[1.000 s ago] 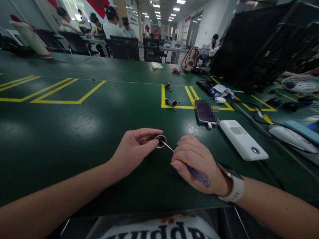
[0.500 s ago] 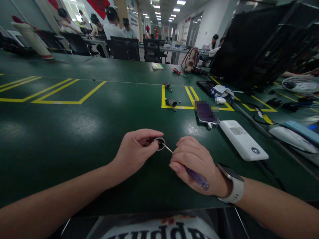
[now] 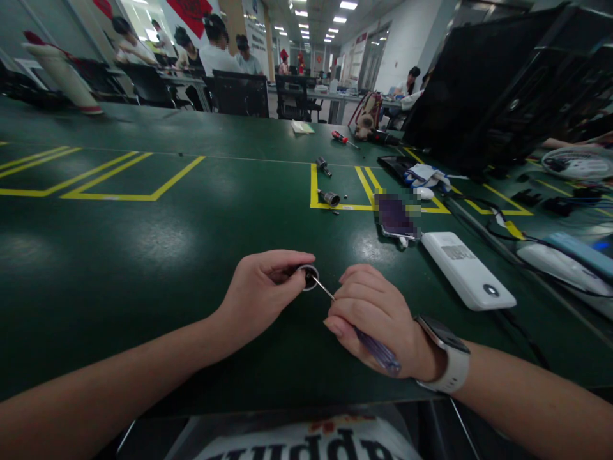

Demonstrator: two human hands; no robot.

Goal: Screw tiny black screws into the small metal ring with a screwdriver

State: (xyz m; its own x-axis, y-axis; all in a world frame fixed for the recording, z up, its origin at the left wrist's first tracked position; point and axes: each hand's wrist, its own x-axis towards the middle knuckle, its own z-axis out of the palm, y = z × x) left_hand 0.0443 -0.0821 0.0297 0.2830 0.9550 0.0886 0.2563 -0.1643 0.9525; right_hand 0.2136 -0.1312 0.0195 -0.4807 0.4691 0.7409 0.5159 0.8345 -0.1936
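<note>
My left hand (image 3: 261,291) is closed round a small round metal part (image 3: 309,277) with a silver rim, pinched between thumb and fingers just above the green table (image 3: 143,255). My right hand (image 3: 371,313) grips a thin screwdriver (image 3: 368,342) with a clear purple handle. Its metal shaft runs up and left, and the tip sits in the dark middle of the round part. A white watch (image 3: 447,361) is on my right wrist.
A white power bank (image 3: 467,268) and a phone (image 3: 395,216) lie to the right. Two small metal cylinders (image 3: 329,197) and a red screwdriver (image 3: 341,137) lie farther back by yellow floor-tape lines. Cables and black equipment crowd the right side. People sit at far tables.
Both hands have shifted very slightly toward me and closer together, still holding the part and screwdriver. The screwdriver tip stays in the part.
</note>
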